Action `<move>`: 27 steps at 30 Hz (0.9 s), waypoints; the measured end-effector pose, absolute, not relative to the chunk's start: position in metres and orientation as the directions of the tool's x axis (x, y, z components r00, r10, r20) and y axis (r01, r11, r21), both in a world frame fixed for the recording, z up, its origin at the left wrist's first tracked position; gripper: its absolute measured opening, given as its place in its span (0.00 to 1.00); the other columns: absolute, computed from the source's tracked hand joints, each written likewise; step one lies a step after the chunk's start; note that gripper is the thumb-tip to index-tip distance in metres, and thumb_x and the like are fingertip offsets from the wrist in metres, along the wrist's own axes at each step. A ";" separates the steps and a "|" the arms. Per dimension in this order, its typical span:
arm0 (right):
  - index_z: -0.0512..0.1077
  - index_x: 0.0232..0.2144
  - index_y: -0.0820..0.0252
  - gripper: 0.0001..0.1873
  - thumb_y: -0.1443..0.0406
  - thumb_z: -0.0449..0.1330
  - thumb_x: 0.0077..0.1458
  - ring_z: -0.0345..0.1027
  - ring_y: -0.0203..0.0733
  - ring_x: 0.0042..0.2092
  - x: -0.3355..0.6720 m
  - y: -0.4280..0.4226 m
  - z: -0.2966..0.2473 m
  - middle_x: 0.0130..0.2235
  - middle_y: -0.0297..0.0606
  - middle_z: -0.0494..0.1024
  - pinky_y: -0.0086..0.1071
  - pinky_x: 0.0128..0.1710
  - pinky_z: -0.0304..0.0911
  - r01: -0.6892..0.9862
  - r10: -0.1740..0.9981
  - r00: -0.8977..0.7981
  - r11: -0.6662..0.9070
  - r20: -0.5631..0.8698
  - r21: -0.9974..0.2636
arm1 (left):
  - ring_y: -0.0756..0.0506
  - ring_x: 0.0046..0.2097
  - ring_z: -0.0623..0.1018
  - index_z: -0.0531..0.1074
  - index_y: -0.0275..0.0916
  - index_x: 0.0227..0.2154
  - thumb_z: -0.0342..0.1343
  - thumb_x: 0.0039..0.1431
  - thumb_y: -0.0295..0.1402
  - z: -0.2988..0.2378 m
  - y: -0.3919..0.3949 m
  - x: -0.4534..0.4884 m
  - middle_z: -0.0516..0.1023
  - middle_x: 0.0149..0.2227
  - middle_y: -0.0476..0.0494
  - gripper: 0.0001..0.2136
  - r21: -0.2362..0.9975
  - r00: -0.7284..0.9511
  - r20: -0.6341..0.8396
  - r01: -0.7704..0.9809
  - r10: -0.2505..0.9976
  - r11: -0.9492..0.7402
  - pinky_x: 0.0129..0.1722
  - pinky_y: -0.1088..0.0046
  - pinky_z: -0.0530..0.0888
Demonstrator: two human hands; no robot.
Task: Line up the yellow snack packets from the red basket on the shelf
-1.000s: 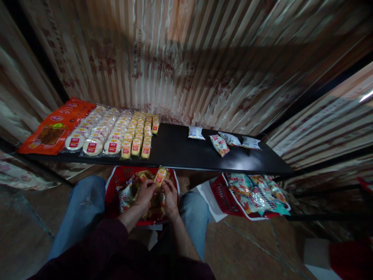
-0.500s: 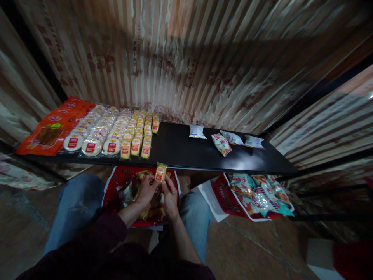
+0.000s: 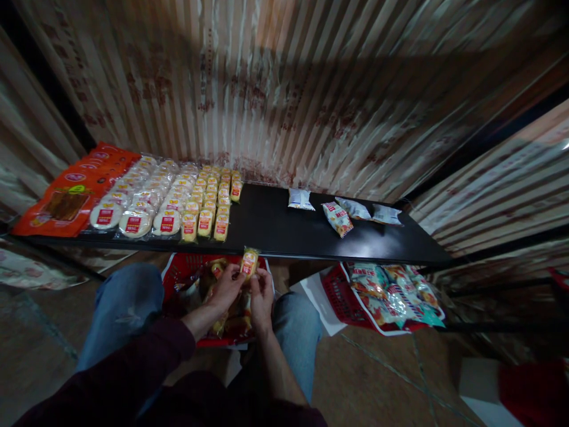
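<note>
A small wrapped snack cake (image 3: 249, 261), yellow with a red label, is pinched upright between both hands just in front of the shelf edge. My left hand (image 3: 227, 287) grips its lower left side, and my right hand (image 3: 261, 296) closes on its lower right. Beneath them stands a red basket (image 3: 168, 267) holding several wrapped snacks, partly hidden by my hands and forearms. Rows of matching yellow cakes (image 3: 205, 222) lie on the black shelf (image 3: 267, 228), left of the held one. Beside those are rows of round white wrapped cakes (image 3: 136, 223).
An orange bag (image 3: 73, 193) lies at the shelf's left end. Several small snack packets (image 3: 338, 218) rest toward the right. A second red basket (image 3: 338, 296), filled with packets, stands below the shelf on the right. Pleated curtain-like sheeting (image 3: 267, 95) hangs behind.
Both hands have shifted slightly right and up with the cake, which is still held between them. The view has moved a little; the goods on the shelf look unchanged.
</note>
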State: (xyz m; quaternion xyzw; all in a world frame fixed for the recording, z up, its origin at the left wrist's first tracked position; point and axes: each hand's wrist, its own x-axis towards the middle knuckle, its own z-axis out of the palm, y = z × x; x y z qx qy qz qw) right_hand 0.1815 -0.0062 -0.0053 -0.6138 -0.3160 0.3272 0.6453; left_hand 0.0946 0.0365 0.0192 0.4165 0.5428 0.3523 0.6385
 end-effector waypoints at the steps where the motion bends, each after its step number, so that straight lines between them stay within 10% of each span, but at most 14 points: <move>1: 0.68 0.40 0.56 0.14 0.58 0.58 0.52 0.68 0.39 0.40 0.181 -0.007 -0.003 0.39 0.35 0.74 0.33 0.44 0.63 -0.014 0.811 0.584 0.042 0.026 -0.999 | 0.50 0.29 0.73 0.69 0.40 0.31 0.57 0.50 0.31 0.019 0.036 0.095 0.77 0.34 0.46 0.05 0.918 0.159 -0.393 0.005 0.906 0.397 0.26 0.78 0.67; 27: 0.69 0.39 0.58 0.14 0.57 0.57 0.53 0.69 0.43 0.42 0.182 -0.012 -0.002 0.41 0.39 0.75 0.34 0.42 0.62 0.157 0.803 0.583 0.037 0.123 -0.987 | 0.47 0.34 0.74 0.69 0.40 0.29 0.53 0.51 0.30 0.028 0.032 0.099 0.75 0.31 0.47 0.02 0.926 0.100 -0.376 -0.002 0.921 0.378 0.37 0.74 0.68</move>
